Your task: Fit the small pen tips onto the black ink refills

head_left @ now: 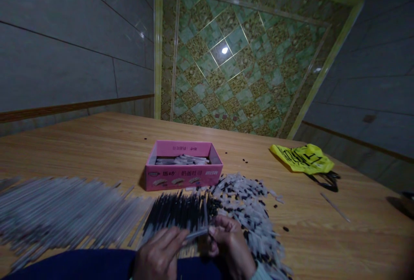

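While the left hand (160, 252) is holding one end of a slim grey tube (196, 233), the right hand (228, 241) is pinching the other end between thumb and fingers. The tube is lying nearly level between the hands, which are working close together. A second stick (205, 211) is standing up just beyond the right fingertips; whether they are gripping it too, I cannot tell.

For good control, the left fingers should be bracing the tube near the right-hand pinch, and both hands should be pulling or pushing along its length, since something this thin is probably bending easily under a sideways load. Dark-tipped sticks (177, 211) are lying in a row just ahead of the hands, and small black and white pieces (258, 215) are spreading beside the right hand, so the wrists should be clearing both.
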Tool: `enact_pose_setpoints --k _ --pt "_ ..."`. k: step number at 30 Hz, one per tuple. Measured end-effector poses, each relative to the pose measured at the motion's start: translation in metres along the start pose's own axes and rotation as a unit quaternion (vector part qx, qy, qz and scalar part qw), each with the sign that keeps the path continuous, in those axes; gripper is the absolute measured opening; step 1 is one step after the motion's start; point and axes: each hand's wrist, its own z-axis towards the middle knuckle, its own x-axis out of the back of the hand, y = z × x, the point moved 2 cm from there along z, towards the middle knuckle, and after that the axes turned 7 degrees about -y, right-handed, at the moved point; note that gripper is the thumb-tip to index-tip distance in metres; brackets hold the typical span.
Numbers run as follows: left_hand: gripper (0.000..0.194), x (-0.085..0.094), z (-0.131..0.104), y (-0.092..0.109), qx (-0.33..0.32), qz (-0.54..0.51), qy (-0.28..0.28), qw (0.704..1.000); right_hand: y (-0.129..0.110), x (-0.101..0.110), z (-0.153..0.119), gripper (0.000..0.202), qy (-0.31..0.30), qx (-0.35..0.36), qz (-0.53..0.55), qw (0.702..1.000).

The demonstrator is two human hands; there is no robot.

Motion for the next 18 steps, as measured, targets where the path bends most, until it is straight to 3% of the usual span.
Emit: enact_pose_setpoints --k 4,9,14,18 --pt "0.035 0.002 0.002 0.003 0.009 0.01 -0.012 1.0 -0.001 0.002 -0.001 0.028 -0.01 -0.007 -0.006 1.0" --pt "0.031 -0.003 0.001 0.003 0.031 -0.002 -0.009 0.999 0.002 -0.003 0.0 0.025 0.027 -0.007 0.025 0.999" --pt "0.028 -0.011 0.002 -0.006 0.089 -0.056 -0.009 0.994 0.007 -0.004 0.006 0.024 0.031 0.05 0.045 0.997" --pt "0.039 -0.008 0.003 -0.012 0.16 -0.076 0.025 0.984 -0.017 0.007 0.008 0.024 0.065 0.111 0.028 0.991"
